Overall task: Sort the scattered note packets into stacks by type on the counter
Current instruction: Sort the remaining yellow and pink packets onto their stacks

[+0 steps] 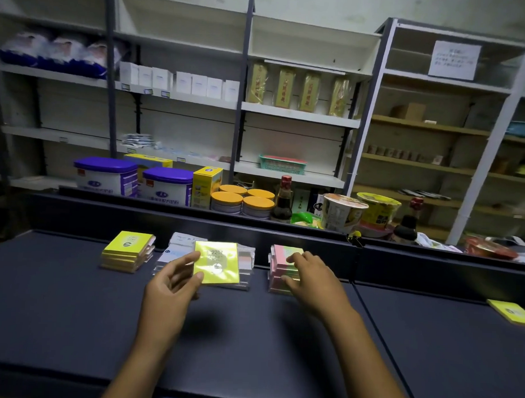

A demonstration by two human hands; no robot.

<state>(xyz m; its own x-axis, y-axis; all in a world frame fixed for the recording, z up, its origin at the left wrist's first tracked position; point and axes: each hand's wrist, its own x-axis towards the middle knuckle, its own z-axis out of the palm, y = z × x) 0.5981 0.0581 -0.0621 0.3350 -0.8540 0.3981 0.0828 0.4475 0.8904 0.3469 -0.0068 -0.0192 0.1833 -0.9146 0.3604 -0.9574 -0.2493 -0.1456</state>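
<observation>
Yellow note packets (128,251) sit stacked at the left of the dark counter (58,296). Just right of them lies a pile of clear-wrapped white packets (176,246). Above that pile the left hand (170,282) pinches a single yellow packet (217,264), marked 2207, by its left edge between thumb and fingers. Further right, the right hand (307,277) rests curled fingers on a pink-and-green stack (278,266), gripping its near side. One more yellow packet (510,311) lies apart at the far right edge.

Yellow packet (216,264) w/ "2207" label, pink-green stack (282,269), yellow stack (128,250), dark navy counter (250,332).
</observation>
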